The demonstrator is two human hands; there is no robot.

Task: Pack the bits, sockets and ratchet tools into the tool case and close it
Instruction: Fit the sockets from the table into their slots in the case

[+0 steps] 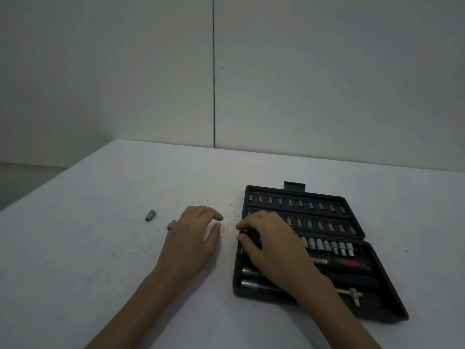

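Open tool case (352, 222) near the table's right edge; right hand (274, 245), its grip curled round a dark tool (251, 236), seats it; left hand (193, 235) rests spread; two loose sockets (150, 215) likely next.

Matt black plastic tool case (362, 224) holds dull-shining metal sockets (327, 245) — two more metal sockets (150, 215) lie left on the smooth, matt white tabletop (100, 248) — speckled with dark grit.

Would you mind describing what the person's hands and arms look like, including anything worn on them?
Both the left hand and right hand are bare: no gloves, and no rings, watch or bracelet can be made out. Both forearms are uncovered down to the bottom edge of the picture, with no sleeve showing. The dim light hides finer detail.
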